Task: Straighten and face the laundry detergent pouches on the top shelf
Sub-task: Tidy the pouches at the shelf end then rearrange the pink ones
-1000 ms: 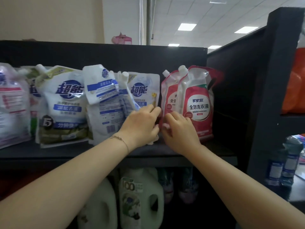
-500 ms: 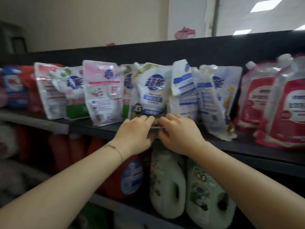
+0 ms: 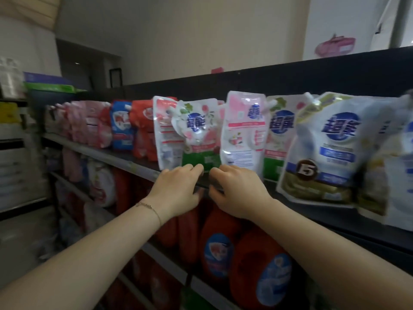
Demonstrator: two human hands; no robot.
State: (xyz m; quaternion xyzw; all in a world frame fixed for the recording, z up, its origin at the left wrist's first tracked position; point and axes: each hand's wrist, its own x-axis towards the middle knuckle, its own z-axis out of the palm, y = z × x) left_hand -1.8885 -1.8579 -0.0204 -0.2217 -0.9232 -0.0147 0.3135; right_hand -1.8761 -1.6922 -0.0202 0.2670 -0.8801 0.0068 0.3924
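A row of detergent pouches stands along the black top shelf (image 3: 312, 209). My left hand (image 3: 178, 189) rests on the shelf's front edge, its curled fingertips against the base of a green and white pouch (image 3: 197, 135) that leans to the left. My right hand (image 3: 237, 189) is beside it, fingertips at the bottom corner of a pink and white pouch (image 3: 244, 130) that shows its back. Neither hand shows a clear grip. To the right a large white and blue pouch (image 3: 324, 151) tilts forward. Red and pink pouches (image 3: 138, 128) fill the shelf's left end.
Red detergent jugs (image 3: 223, 247) and white bags (image 3: 100, 182) fill the shelves below. A black back panel (image 3: 290, 79) rises behind the pouches. Another rack with boxes (image 3: 13, 130) stands at far left, across a strip of floor (image 3: 17, 242).
Both hands have slid left along the shelf edge, from the red pouches past the white and blue ones to the green and pink pouches. My view has swung left with them.
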